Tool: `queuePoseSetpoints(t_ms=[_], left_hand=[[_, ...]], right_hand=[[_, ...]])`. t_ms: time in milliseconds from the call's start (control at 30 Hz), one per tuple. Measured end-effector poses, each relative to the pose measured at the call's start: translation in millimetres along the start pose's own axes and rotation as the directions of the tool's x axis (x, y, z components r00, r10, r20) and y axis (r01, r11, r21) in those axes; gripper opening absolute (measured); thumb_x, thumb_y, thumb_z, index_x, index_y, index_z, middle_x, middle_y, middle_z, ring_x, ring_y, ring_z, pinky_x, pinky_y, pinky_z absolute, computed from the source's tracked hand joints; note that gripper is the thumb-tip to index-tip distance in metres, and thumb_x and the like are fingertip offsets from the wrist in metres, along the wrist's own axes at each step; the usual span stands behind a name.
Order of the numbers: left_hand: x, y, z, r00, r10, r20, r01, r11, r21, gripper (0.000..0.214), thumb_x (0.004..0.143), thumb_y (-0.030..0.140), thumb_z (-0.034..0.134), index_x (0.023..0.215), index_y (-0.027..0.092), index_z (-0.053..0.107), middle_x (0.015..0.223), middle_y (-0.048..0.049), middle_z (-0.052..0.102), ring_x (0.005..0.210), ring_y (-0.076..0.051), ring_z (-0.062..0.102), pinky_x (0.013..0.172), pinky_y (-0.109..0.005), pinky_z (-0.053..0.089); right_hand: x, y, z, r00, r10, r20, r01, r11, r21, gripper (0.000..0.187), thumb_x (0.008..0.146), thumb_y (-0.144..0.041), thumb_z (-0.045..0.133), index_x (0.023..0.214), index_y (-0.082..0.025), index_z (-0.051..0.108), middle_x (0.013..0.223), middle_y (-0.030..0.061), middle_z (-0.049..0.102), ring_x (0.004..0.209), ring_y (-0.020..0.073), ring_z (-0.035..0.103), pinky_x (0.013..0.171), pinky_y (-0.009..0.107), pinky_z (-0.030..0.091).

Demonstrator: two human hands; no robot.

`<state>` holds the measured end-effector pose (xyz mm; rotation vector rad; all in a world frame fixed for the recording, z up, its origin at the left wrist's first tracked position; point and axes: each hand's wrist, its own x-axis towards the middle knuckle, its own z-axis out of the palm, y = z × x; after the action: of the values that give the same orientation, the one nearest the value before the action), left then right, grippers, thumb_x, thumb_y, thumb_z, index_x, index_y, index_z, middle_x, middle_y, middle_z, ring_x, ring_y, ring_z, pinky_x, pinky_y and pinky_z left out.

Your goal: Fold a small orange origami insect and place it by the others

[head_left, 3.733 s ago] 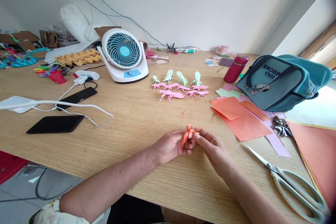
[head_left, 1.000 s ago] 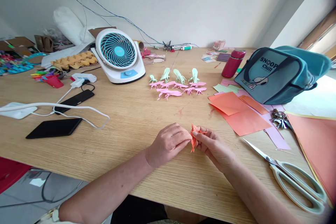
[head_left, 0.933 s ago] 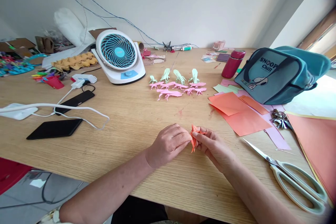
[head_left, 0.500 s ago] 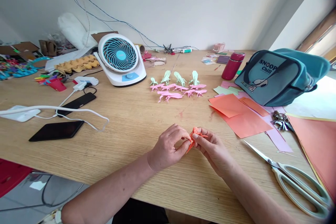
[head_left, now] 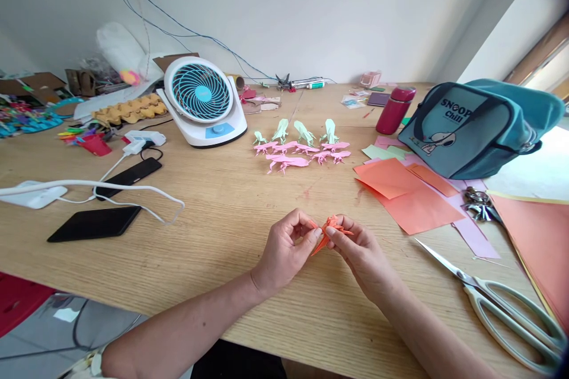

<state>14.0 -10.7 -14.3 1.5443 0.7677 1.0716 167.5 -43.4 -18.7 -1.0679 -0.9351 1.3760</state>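
Note:
A small folded orange paper figure (head_left: pixel 329 228) is pinched between both hands just above the wooden table (head_left: pixel 222 213). My left hand (head_left: pixel 284 249) grips its left end with thumb and fingertips. My right hand (head_left: pixel 360 251) holds the right side, fingers curled round it. Much of the figure is hidden by my fingers.
Pink and pale green folded paper figures (head_left: pixel 302 145) stand in rows farther back. Orange paper sheets (head_left: pixel 406 195) and scissors (head_left: pixel 502 308) lie at the right, near a blue bag (head_left: pixel 480 127) and a red bottle (head_left: pixel 393 109). A desk fan (head_left: pixel 202 100), two phones (head_left: pixel 93 223) and a white cable (head_left: pixel 133 189) are at the left.
My hands have turned the orange figure and shifted their grip; my left fingers have opened from a fist-like hold into a fingertip pinch. The view has shifted slightly.

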Motion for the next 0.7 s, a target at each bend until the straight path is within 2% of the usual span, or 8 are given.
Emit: queuePoseSetpoints(t_ms=[267, 700], left_hand=[[1.6, 4.2, 3.5, 0.990, -0.127, -0.065, 0.124, 0.991, -0.044, 0.022, 0.085, 0.032, 0.066, 0.078, 0.016, 0.053, 0.073, 0.0009, 0.058, 0.068, -0.010, 0.053, 0.065, -0.022, 0.044], [0.6, -3.9, 8.2, 0.983, -0.157, -0.096, 0.143, 0.980, -0.136, 0.028, 0.084, 0.038, 0.070, 0.086, 0.017, 0.052, 0.079, 0.0006, 0.057, 0.073, -0.011, 0.056, 0.070, -0.023, 0.047]], right_hand=[[1.5, -0.1, 1.3, 0.999, -0.029, -0.018, 0.029, 0.999, -0.021, 0.029, 0.075, -0.048, 0.078, 0.075, -0.021, 0.065, 0.067, -0.0022, 0.054, 0.067, 0.0134, 0.047, 0.066, 0.026, 0.039], [2.2, 1.2, 3.7, 0.998, -0.049, -0.043, 0.047, 0.998, -0.037, 0.031, 0.072, -0.048, 0.080, 0.076, -0.021, 0.065, 0.070, -0.0016, 0.055, 0.068, 0.0140, 0.047, 0.067, 0.027, 0.040]])
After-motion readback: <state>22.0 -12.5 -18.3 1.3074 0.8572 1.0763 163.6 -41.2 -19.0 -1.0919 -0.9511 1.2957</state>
